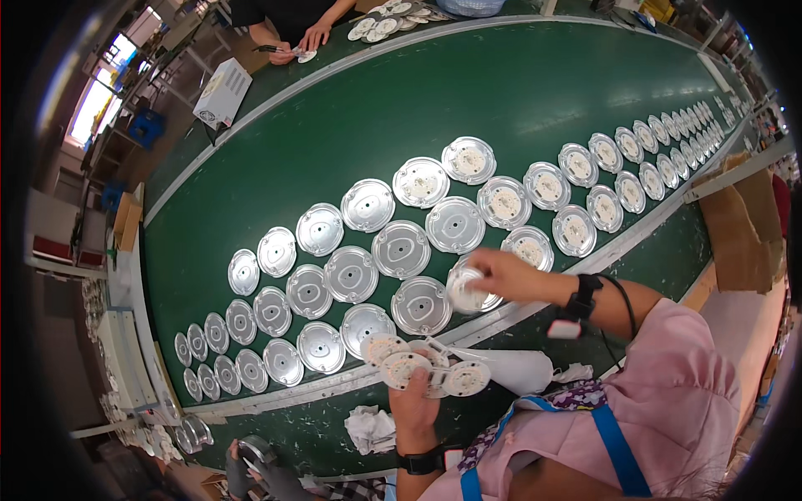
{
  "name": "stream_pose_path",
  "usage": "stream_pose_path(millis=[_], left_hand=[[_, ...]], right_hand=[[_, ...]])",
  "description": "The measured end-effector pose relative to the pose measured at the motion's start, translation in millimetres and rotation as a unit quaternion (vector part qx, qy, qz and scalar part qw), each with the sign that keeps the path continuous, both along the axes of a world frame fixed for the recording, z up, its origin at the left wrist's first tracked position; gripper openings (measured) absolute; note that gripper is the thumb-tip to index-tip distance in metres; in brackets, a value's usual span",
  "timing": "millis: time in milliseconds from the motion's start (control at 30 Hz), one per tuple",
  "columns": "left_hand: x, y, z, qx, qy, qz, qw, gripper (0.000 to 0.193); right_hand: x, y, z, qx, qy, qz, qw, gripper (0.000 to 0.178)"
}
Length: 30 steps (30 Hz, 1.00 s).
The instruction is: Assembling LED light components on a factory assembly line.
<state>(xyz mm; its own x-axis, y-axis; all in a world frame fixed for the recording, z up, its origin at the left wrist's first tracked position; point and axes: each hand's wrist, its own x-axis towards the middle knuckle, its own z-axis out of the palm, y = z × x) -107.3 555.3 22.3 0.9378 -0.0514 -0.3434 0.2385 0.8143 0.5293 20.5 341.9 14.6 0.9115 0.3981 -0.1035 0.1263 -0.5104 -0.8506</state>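
My left hand (414, 411) is closed around several white round circuit boards (407, 370), fanned out above the near rail of the green bench. Out to the right, my right hand (511, 276) is bent over a metal disc in the nearest row. Its blurred fingers grip a white round circuit board (464, 292) lying on or just over that disc. Left of it sits a bare silver disc (421, 306) with a small centre hole. Behind my right hand, another disc (528, 248) carries a white board.
Rows of silver discs cover the green bench (276, 192); those to the right bear white boards. Across it, a co-worker's hands (315, 37) work with a pen-like tool. A gloved hand (238, 468) holds a metal ring at lower left. A crumpled white cloth (370, 429) lies nearby.
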Motion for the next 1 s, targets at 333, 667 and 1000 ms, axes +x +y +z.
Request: stream_pose_path(millis=[333,667,1000], left_hand=[[-26,9,-22,0.095,0.102,-0.004,0.99,0.029],[-20,12,-29,0.086,0.119,0.012,0.989,0.029],[-23,7,-32,0.096,0.133,-0.022,0.986,0.032]], right_hand=[[86,-13,-29,-0.162,-0.003,-0.039,0.986,0.027],[52,-3,-34,-0.327,-0.282,-0.022,0.902,0.032],[35,-13,-43,-0.352,-0.361,0.005,0.864,0.034]])
